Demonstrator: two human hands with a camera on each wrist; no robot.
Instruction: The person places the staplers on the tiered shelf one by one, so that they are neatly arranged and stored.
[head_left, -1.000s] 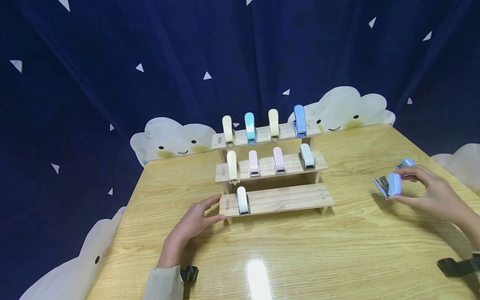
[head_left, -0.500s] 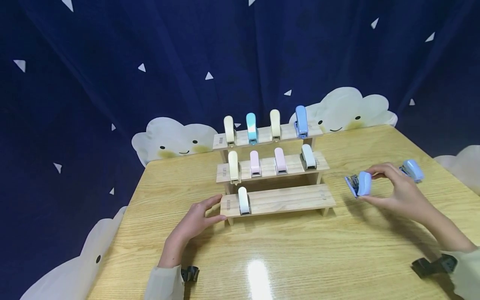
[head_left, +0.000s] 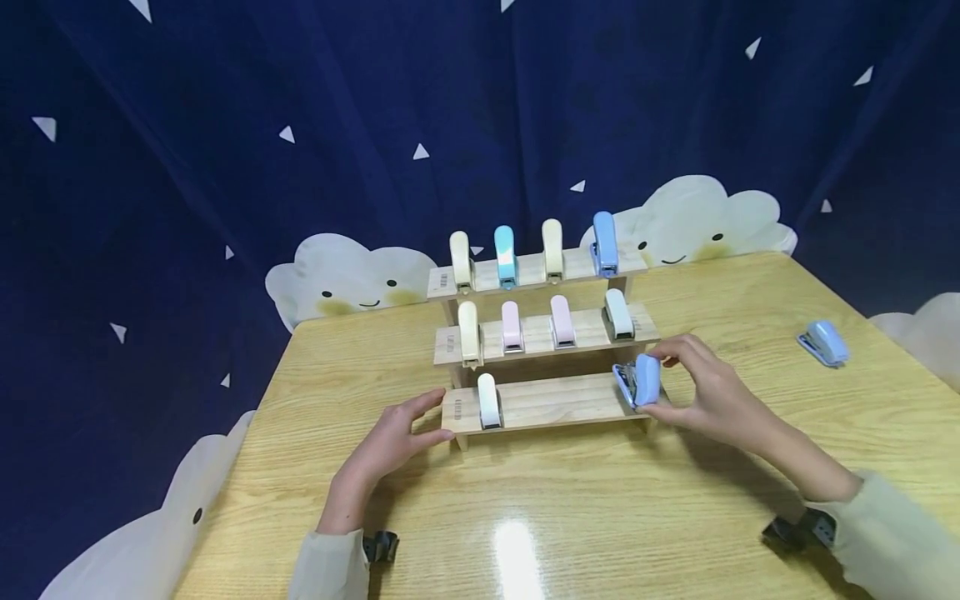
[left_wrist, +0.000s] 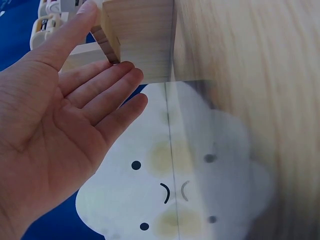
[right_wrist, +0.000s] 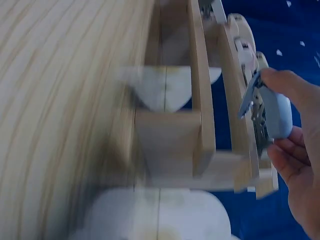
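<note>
My right hand (head_left: 708, 396) pinches a light blue stapler (head_left: 647, 381) between thumb and fingers, over the right end of the lowest step of a three-step wooden rack (head_left: 558, 402). In the right wrist view the stapler (right_wrist: 276, 112) is tilted, its base hanging apart from its top. The left hand (head_left: 390, 437) has its fingers extended at the rack's left end, thumb and fingertips right at the lowest step. A white stapler (head_left: 488, 401) stands near that end of the step. In the left wrist view the palm (left_wrist: 55, 130) is turned toward the camera.
Cream, turquoise and blue staplers (head_left: 604, 243) line the top step. The middle step bears cream, pink and pale staplers (head_left: 618, 315). Another light blue stapler (head_left: 824, 342) lies on the table (head_left: 600, 517) at the right. Behind hangs a dark blue curtain (head_left: 360, 108).
My right hand has carried the light blue stapler leftward from the table's right side to the lowest step's right end. The left hand stays at the rack.
</note>
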